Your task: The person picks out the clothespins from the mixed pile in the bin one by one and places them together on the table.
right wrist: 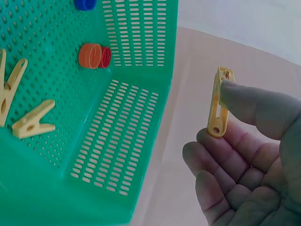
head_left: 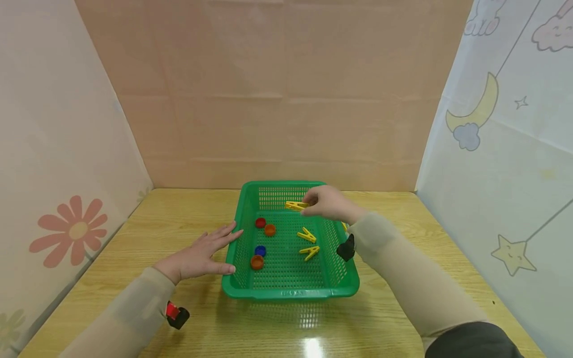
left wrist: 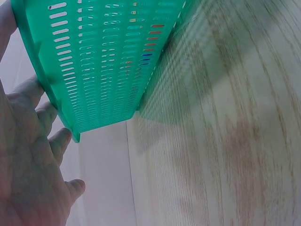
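A yellow clothespin point(head_left: 295, 205) is pinched between the thumb and fingers of my right hand point(head_left: 329, 203), above the far right part of a green plastic basket point(head_left: 291, 293). My left hand point(head_left: 201, 253) rests its spread, straight fingers against the basket's left rim, as the left wrist view also shows. On the basket floor lie two more yellow clothespins, a far clothespin point(head_left: 307, 234) and a near clothespin point(head_left: 310, 252). To their left are a red cap point(head_left: 260, 223), a blue cap point(head_left: 260, 250) and two orange caps, one farther point(head_left: 270, 229) and one nearer point(head_left: 257, 262).
The basket stands on a wooden table point(head_left: 188, 214). Just right of it, a yellow piece point(head_left: 344, 226) shows, partly hidden by my right sleeve. A tan backdrop point(head_left: 286, 124) closes the far side, with patterned panels at left and right.
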### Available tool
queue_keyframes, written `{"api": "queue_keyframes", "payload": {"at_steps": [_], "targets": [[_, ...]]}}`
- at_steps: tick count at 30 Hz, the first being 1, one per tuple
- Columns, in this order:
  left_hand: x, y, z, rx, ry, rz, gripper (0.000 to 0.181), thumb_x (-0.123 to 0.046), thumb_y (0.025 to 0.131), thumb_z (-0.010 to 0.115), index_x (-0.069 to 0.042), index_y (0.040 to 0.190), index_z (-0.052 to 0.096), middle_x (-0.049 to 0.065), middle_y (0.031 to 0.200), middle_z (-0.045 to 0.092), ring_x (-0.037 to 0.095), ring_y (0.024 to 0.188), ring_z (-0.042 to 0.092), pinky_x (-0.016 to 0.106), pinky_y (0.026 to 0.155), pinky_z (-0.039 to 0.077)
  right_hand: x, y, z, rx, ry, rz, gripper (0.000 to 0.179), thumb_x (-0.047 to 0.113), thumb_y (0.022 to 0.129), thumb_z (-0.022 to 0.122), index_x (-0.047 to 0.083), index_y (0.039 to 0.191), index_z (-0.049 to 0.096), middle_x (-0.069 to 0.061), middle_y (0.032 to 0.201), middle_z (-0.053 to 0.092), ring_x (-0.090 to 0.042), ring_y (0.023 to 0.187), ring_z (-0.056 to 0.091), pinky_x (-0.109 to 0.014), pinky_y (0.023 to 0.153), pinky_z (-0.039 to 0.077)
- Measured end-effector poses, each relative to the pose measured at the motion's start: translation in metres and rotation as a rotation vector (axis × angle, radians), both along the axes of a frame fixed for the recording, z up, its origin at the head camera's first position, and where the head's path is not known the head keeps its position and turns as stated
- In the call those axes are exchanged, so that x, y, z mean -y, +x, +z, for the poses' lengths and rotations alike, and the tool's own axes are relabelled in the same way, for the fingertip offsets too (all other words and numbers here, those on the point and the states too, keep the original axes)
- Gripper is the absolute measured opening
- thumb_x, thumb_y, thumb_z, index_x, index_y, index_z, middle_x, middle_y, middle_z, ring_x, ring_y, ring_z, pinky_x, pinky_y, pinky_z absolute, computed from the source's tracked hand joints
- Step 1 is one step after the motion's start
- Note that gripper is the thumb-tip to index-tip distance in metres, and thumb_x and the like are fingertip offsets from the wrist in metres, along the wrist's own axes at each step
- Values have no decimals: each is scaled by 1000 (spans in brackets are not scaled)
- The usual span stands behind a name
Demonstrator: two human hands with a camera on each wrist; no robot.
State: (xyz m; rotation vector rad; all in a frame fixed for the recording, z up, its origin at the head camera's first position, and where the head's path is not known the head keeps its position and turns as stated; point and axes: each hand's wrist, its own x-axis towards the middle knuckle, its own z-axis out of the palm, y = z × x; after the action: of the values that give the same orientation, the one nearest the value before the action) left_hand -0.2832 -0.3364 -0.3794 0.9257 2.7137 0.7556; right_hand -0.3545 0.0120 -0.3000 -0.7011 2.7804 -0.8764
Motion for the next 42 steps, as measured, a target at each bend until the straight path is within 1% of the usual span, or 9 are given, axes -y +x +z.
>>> {"api": "queue_keyframes", "payload": {"at_steps": [12, 19, 26, 29, 30, 33, 36, 39, 42], "targets": [[1, 0, 1, 5, -5, 9, 86, -50, 86, 67, -18, 154, 24, 10, 161, 9, 40, 145, 6, 71, 106, 0, -35, 5, 6, -12, -38, -29, 40, 27, 88, 71, 3, 120, 63, -11, 116, 64, -28, 107, 59, -46, 90, 49], [-1, 0, 2, 9, -11, 9, 86, -48, 86, 67, -18, 154, 24, 10, 161, 8, 40, 145, 6, 70, 106, -1, -67, 6, 3, -2, -51, -90, 45, 27, 90, 69, 1, 126, 60, -15, 120, 61, -31, 109, 58, -49, 92, 47], [0, 0, 1, 17, -11, 8, 86, -50, 86, 67, -18, 154, 24, 10, 161, 8, 41, 145, 5, 70, 106, -1, -98, 10, -2, 2, -43, -146, 43, 30, 90, 69, 1, 120, 61, -15, 115, 62, -29, 103, 59, -46, 86, 49], [0, 0, 1, 18, -9, 7, 87, -51, 86, 66, -18, 154, 24, 10, 161, 8, 41, 145, 5, 70, 106, -1, -112, 10, -7, 22, -36, -174, 46, 33, 90, 68, 0, 120, 60, -16, 116, 62, -25, 92, 59, -40, 78, 51], [0, 0, 1, 19, -9, 7, 87, -51, 86, 66, -18, 154, 24, 10, 161, 8, 41, 145, 5, 70, 106, -1, -117, 10, -10, 39, -38, -188, 47, 35, 90, 68, 1, 121, 60, -17, 117, 61, -24, 84, 59, -38, 72, 51], [0, -1, 0, 16, -11, 7, 87, -51, 86, 66, -19, 155, 24, 10, 161, 8, 41, 145, 5, 70, 106, -1, -130, 10, -19, 60, -43, -212, 49, 36, 90, 68, 0, 121, 59, -18, 116, 61, -21, 72, 53, -34, 64, 48], [1, -1, 0, 12, -14, 6, 87, -51, 86, 66, -19, 155, 24, 9, 161, 8, 41, 145, 5, 70, 106, -1, -142, 9, -32, 50, -36, -238, 48, 35, 90, 68, -1, 120, 60, -17, 113, 62, -24, 75, 55, -38, 66, 50], [1, -1, 0, 12, -11, 7, 87, -52, 86, 66, -20, 155, 24, 9, 161, 8, 41, 145, 5, 70, 106, -1, -151, 7, -45, 23, -22, -264, 46, 34, 90, 68, -2, 117, 62, -16, 109, 64, -30, 92, 59, -44, 76, 50], [0, 0, 1, 14, -9, 8, 87, -52, 86, 66, -20, 155, 24, 9, 161, 8, 41, 145, 5, 70, 106, -1, -158, 7, -56, 35, -27, -296, 46, 32, 91, 67, -5, 119, 60, -18, 107, 64, -34, 99, 59, -49, 82, 49]]}}
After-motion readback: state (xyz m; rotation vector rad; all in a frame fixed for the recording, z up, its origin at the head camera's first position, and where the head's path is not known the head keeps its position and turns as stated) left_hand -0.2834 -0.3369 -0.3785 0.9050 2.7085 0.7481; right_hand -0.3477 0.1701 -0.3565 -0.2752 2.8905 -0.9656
